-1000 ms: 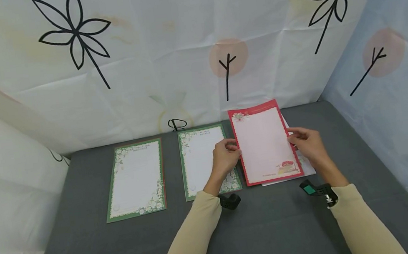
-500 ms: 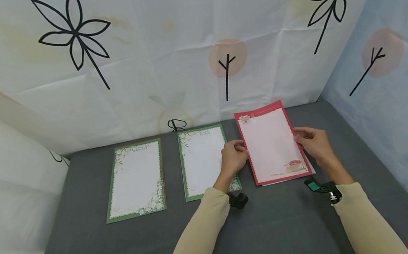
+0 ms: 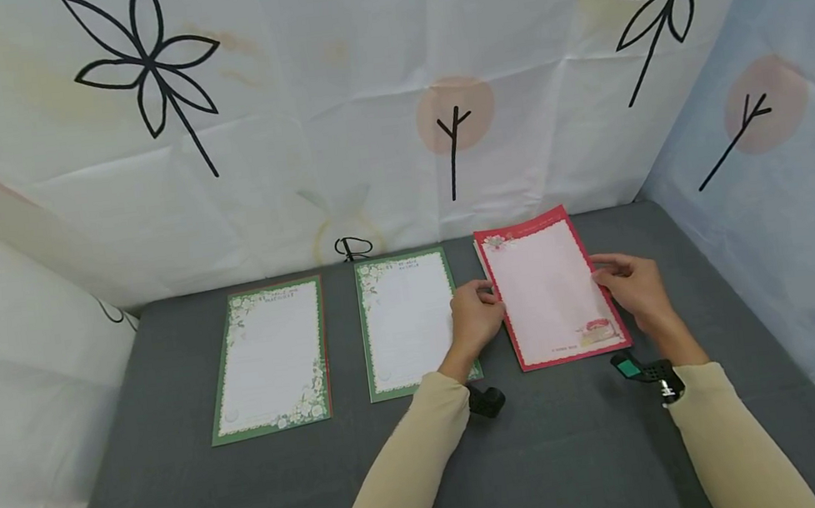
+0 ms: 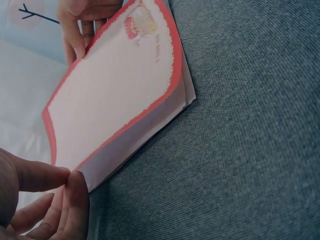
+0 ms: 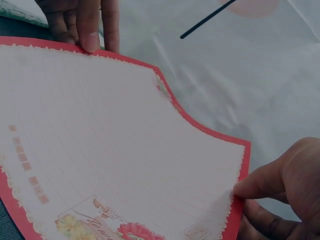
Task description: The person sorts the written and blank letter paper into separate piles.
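Left hand (image 3: 476,313) and right hand (image 3: 634,288), pinch grip on red-bordered sheet (image 3: 551,292) — nearer green-bordered sheet (image 3: 403,321) partly behind left hand.

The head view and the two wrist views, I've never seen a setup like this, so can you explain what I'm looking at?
There's no machine here, just a person's bare hands. The wide picture is taken from the head, looking forward and down; the other two are taken from the left and right wrists. On the dark grey surface lie a green-bordered sheet and a second green-bordered sheet beside it. To their right, the left hand and right hand pinch opposite edges of a red-bordered sheet. Pale paper shows beneath it.
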Demonstrator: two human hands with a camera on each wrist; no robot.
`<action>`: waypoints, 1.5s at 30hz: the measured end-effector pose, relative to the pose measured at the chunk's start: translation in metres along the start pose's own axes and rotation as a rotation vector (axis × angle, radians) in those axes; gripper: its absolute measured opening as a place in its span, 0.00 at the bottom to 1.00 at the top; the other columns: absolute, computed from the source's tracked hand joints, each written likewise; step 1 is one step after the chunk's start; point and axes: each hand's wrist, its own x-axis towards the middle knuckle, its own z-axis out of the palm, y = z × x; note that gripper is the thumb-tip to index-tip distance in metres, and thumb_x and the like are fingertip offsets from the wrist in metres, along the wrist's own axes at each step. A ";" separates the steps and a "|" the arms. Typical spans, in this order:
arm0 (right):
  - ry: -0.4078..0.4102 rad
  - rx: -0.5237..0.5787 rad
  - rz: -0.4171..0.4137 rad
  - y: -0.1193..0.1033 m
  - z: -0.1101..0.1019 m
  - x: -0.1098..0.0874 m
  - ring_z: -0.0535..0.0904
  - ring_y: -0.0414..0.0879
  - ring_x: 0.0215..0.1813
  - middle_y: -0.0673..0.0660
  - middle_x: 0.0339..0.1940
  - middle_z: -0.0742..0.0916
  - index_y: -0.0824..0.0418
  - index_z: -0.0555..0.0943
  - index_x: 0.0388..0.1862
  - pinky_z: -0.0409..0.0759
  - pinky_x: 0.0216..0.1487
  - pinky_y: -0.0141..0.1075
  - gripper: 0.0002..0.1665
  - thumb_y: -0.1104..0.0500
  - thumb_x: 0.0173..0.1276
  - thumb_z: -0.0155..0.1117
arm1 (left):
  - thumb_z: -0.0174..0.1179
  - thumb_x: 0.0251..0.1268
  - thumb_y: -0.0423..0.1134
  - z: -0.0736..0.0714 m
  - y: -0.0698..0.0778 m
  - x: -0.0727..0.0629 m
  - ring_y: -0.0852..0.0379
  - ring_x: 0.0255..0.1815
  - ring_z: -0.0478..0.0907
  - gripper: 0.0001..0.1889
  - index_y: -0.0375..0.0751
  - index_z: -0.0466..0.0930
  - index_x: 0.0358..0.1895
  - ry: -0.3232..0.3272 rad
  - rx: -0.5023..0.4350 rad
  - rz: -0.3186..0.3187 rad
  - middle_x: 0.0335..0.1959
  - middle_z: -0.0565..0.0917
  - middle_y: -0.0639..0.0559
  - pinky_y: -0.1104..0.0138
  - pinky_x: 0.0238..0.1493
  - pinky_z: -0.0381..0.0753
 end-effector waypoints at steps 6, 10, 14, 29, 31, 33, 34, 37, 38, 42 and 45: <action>-0.001 -0.001 0.016 0.007 0.003 0.004 0.78 0.40 0.35 0.67 0.45 0.83 0.70 0.78 0.66 0.75 0.33 0.29 0.23 0.61 0.76 0.58 | 0.65 0.61 0.26 0.002 -0.001 0.001 0.61 0.28 0.83 0.16 0.29 0.84 0.53 0.009 0.018 -0.011 0.29 0.86 0.49 0.68 0.29 0.79; -0.001 0.005 0.025 0.008 0.005 0.004 0.79 0.42 0.36 0.67 0.46 0.83 0.70 0.78 0.65 0.76 0.33 0.28 0.23 0.61 0.76 0.59 | 0.65 0.60 0.26 0.002 -0.001 0.001 0.61 0.28 0.83 0.16 0.29 0.84 0.53 0.015 0.036 -0.007 0.29 0.86 0.49 0.68 0.29 0.80; 0.010 0.007 0.028 0.010 0.007 0.005 0.80 0.41 0.34 0.67 0.45 0.83 0.70 0.79 0.65 0.76 0.31 0.28 0.22 0.61 0.76 0.59 | 0.65 0.60 0.26 0.003 -0.003 0.001 0.61 0.27 0.81 0.16 0.29 0.84 0.52 0.012 0.063 -0.008 0.29 0.86 0.49 0.69 0.29 0.78; 0.013 -0.097 0.041 0.012 0.009 0.006 0.79 0.53 0.39 0.71 0.49 0.83 0.71 0.78 0.65 0.74 0.28 0.27 0.23 0.61 0.75 0.58 | 0.58 0.62 0.29 0.002 -0.006 0.003 0.62 0.23 0.77 0.17 0.28 0.84 0.53 -0.061 0.120 0.014 0.26 0.84 0.53 0.68 0.26 0.77; 0.004 -0.106 0.045 0.012 0.009 0.006 0.79 0.54 0.41 0.71 0.50 0.83 0.71 0.78 0.65 0.73 0.29 0.27 0.24 0.61 0.75 0.57 | 0.59 0.63 0.29 0.002 -0.004 0.003 0.61 0.24 0.78 0.17 0.28 0.83 0.55 -0.077 0.122 -0.017 0.27 0.84 0.52 0.67 0.28 0.77; -0.006 -0.108 0.048 0.012 0.009 0.006 0.79 0.55 0.42 0.71 0.50 0.83 0.71 0.77 0.66 0.73 0.30 0.28 0.24 0.61 0.75 0.57 | 0.60 0.63 0.29 0.002 -0.005 0.004 0.62 0.25 0.77 0.18 0.29 0.83 0.56 -0.084 0.131 -0.027 0.28 0.84 0.52 0.68 0.28 0.76; -0.011 -0.108 0.047 0.013 0.009 0.006 0.79 0.55 0.42 0.71 0.50 0.83 0.71 0.77 0.66 0.73 0.30 0.28 0.24 0.60 0.76 0.57 | 0.60 0.64 0.29 0.002 -0.005 0.004 0.62 0.25 0.77 0.18 0.29 0.83 0.56 -0.088 0.134 -0.033 0.28 0.84 0.51 0.68 0.28 0.76; -0.018 -0.103 0.044 0.013 0.008 0.005 0.78 0.54 0.42 0.70 0.50 0.82 0.72 0.77 0.66 0.73 0.31 0.27 0.24 0.60 0.76 0.57 | 0.61 0.63 0.30 0.001 -0.003 0.004 0.62 0.25 0.77 0.18 0.29 0.83 0.56 -0.093 0.144 -0.031 0.28 0.84 0.51 0.68 0.28 0.76; -0.015 -0.101 0.042 0.013 0.008 0.005 0.78 0.54 0.42 0.70 0.50 0.83 0.72 0.77 0.66 0.73 0.31 0.27 0.24 0.60 0.76 0.57 | 0.61 0.64 0.30 0.001 -0.003 0.004 0.62 0.25 0.77 0.18 0.29 0.82 0.57 -0.096 0.148 -0.031 0.29 0.84 0.51 0.68 0.28 0.76; 0.007 -0.092 0.038 0.013 0.009 0.005 0.77 0.54 0.42 0.69 0.49 0.83 0.71 0.78 0.65 0.72 0.31 0.27 0.24 0.59 0.75 0.57 | 0.61 0.64 0.30 -0.001 -0.002 0.002 0.61 0.25 0.77 0.18 0.29 0.82 0.57 -0.100 0.143 -0.034 0.29 0.84 0.51 0.68 0.28 0.76; 0.022 -0.092 0.035 0.011 0.010 0.004 0.77 0.55 0.44 0.69 0.50 0.83 0.71 0.78 0.64 0.72 0.32 0.26 0.24 0.59 0.75 0.58 | 0.61 0.65 0.30 -0.003 -0.002 0.001 0.63 0.23 0.75 0.17 0.30 0.82 0.56 -0.093 0.118 -0.026 0.28 0.84 0.51 0.69 0.27 0.74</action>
